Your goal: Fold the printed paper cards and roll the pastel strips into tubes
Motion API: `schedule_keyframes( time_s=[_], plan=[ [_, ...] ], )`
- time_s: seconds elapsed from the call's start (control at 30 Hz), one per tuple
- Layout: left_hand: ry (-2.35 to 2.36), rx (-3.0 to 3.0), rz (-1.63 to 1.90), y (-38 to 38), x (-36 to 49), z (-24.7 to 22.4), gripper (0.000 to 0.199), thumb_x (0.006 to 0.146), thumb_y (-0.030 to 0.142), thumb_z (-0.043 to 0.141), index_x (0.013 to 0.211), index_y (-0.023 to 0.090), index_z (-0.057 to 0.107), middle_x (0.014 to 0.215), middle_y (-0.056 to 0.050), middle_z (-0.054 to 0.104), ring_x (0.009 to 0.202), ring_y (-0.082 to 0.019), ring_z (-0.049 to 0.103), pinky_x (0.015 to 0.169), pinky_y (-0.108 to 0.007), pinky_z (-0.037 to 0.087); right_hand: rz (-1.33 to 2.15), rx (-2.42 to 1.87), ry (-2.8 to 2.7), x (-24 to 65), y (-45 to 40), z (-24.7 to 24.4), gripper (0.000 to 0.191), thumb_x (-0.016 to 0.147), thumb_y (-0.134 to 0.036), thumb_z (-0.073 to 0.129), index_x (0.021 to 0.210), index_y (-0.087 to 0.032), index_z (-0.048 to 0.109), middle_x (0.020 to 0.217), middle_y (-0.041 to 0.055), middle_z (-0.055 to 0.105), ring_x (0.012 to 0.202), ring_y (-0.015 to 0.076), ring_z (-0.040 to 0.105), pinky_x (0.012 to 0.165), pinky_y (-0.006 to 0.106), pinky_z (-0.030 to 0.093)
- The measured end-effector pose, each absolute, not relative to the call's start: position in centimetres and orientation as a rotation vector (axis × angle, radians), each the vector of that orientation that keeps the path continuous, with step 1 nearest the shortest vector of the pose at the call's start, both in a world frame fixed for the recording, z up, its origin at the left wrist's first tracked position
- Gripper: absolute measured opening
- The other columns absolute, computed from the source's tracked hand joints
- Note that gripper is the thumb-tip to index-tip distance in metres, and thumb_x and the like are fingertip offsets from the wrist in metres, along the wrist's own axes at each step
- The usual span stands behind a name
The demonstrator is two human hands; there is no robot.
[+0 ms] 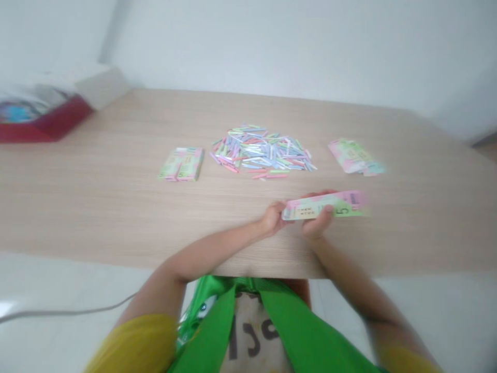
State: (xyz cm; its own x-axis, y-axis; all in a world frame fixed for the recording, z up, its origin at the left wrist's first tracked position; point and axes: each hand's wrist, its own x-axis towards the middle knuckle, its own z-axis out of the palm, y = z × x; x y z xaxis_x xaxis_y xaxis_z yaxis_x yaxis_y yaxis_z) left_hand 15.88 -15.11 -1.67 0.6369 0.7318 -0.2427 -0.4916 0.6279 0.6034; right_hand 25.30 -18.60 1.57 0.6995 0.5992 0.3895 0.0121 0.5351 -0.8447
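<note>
A long, flat pink-and-green printed packet (305, 208) with a "5" on it is held over the front part of the table. My left hand (273, 218) is closed on its left end. My right hand (317, 224) grips it near the middle, thumb on the printed face and fingers behind. Whether it is one packet or a stack, I cannot tell. Beyond my hands lies a loose heap of thin pastel sticks (264, 150). Similar printed packets (189, 165) lie in two neat rows to the left, and more packets (353, 154) lie fanned at the right.
The wooden table (97, 207) reaches back to a white wall. At the far left stands a dark red box (64, 122) with a pale flap and mixed contents. A cable (70, 313) runs below the table's front edge on the left.
</note>
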Motion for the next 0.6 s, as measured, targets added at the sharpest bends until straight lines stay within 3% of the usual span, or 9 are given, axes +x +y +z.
schedule_keyframes(
  time_s=[0.07, 0.17, 0.27, 0.43, 0.6],
  plan=[
    [0.483, 0.557, 0.73, -14.7, 16.0, -1.8, 0.025, 0.088, 0.033, 0.062, 0.092, 0.008, 0.065, 0.076, -0.009, 0.069, 0.067, -0.017, 0.063, 0.064, -0.028, 0.049, 0.38, -0.933, -0.694, 25.4, -18.4, 1.4, 0.051, 0.078, -0.064, 0.05, 0.113, -0.027, 0.054, 0.106, 0.0065, 0.062, 0.075, 0.0198, 0.065, 0.072, 0.04, 0.056],
    [0.552, 0.585, 0.801, -13.9, 15.9, -2.0, 0.035, 0.076, 0.019, 0.076, 0.106, 0.011, 0.06, 0.078, -0.004, 0.067, 0.066, -0.014, 0.063, 0.071, -0.028, 0.051, 0.396, -0.895, -0.677, 25.5, -18.0, 1.2, 0.048, 0.078, -0.061, 0.054, 0.11, -0.025, 0.056, 0.101, 0.0042, 0.064, 0.067, 0.0176, 0.064, 0.066, 0.038, 0.056],
    [0.599, 0.61, 0.802, -13.0, 15.1, -1.5, 0.052, 0.073, 0.01, 0.076, 0.119, 0.013, 0.052, 0.087, -0.003, 0.066, 0.07, -0.015, 0.065, 0.079, -0.033, 0.052, 0.456, -0.905, -0.665, 25.5, -17.8, 1.5, 0.047, 0.079, -0.056, 0.056, 0.11, -0.021, 0.059, 0.099, 0.0038, 0.067, 0.064, 0.0162, 0.066, 0.068, 0.037, 0.057],
    [0.514, 0.701, 0.762, -11.6, 13.3, 0.2, 0.08, 0.07, 0.0, 0.071, 0.139, 0.018, 0.036, 0.098, -0.003, 0.065, 0.083, -0.017, 0.068, 0.092, -0.041, 0.052, 0.607, -0.944, -0.546, 24.9, -17.5, 1.6, 0.047, 0.084, -0.053, 0.057, 0.118, -0.02, 0.059, 0.105, 0.0057, 0.072, 0.078, 0.0192, 0.073, 0.081, 0.04, 0.061],
    [0.558, 0.864, 0.824, -10.8, 12.5, 0.3, 0.117, 0.062, 0.008, 0.084, 0.153, 0.024, 0.013, 0.095, -0.001, 0.066, 0.08, -0.018, 0.067, 0.091, -0.044, 0.052, 0.519, -0.952, -0.505, 25.2, -16.1, 0.8, 0.039, 0.083, -0.048, 0.064, 0.109, -0.019, 0.062, 0.097, 0.0052, 0.074, 0.089, 0.0197, 0.073, 0.084, 0.036, 0.061]
  ],
)
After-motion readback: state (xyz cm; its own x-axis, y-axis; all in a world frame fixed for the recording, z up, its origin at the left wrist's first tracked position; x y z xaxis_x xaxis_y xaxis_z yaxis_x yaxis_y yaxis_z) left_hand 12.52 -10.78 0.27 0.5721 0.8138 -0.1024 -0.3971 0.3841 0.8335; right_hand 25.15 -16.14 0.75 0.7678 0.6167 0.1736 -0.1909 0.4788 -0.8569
